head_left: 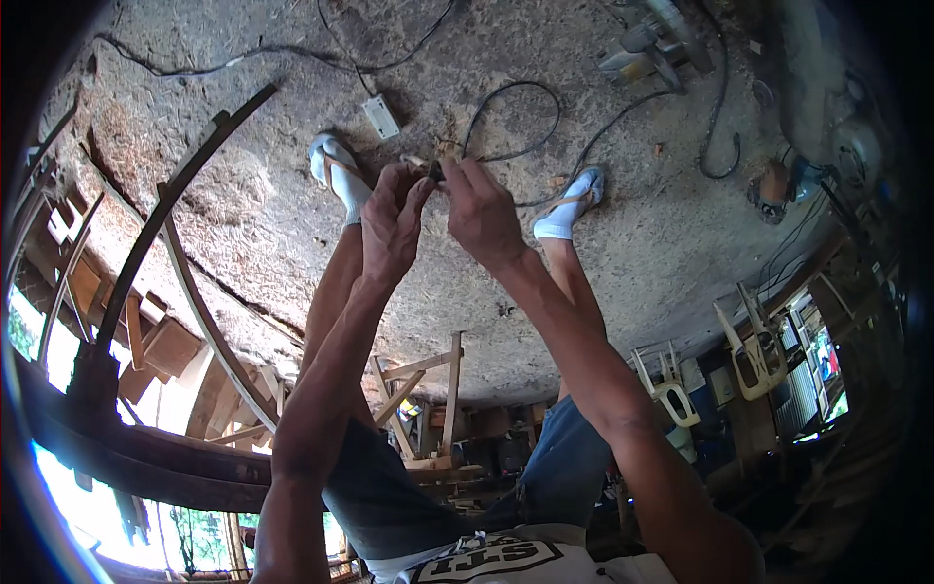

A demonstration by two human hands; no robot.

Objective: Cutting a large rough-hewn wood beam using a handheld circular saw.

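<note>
My left hand [391,222] and my right hand [479,212] are raised in front of me, their fingertips meeting around a small dark object [435,173] that is too small to make out. The fingers of both hands are bent and pinched on it. A tan piece shows just behind the left fingertips, partly hidden. Below my hands, in the picture, my feet in white socks and sandals stand apart on the rough ground [623,253]. Beyond the hands lie a pale box [381,117] with a cord and a looped black cable [557,115].
Curved strips [186,167] and stacked boards [175,346] are at the left. A wooden frame [452,389] stands low in the middle. A power tool [642,44] lies at the upper right, more tools and wires [773,190] at the right, and plastic stools [759,362] at the lower right.
</note>
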